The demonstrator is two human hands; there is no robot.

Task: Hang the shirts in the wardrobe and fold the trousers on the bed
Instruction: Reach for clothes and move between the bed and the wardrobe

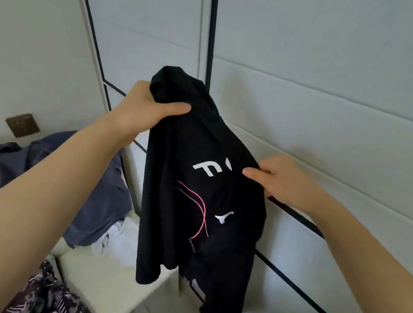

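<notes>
Shirt (203, 183), black, with white lettering and thin pink lines printed on the side facing the camera. Held in the air in front of the person by both hands, clear of everything below it. It hangs crumpled, top end up, with its lower hem ragged and uneven.

Left hand (147, 111): grips the top of the shirt. The fingers are curled round a bunch of fabric and mostly hidden behind it, and the thumb is pressed flat across the front.

Right hand (278, 179): holds the shirt's right edge about halfway down. The fingers are pressed together and pinch a fold of cloth against the thumb.

Patterned cloth (53, 297), dark with pale markings: at the near left corner of the view, beside the cream padded surface (107, 284).

White garment (120, 240): crumpled on the cream surface, behind the shirt's lower left part and partly hidden by it.

Grey-blue garment (59, 181): heaped at the far end of the same surface, touching the white one and partly covered by the left forearm. Its type cannot be told.

Wall socket (22, 124), bronze-coloured: on the pale wall above the heap.

Pale panels (342, 124) with thin dark trim lines: fill the background behind the shirt and to its right. Whether they are doors cannot be told.
</notes>
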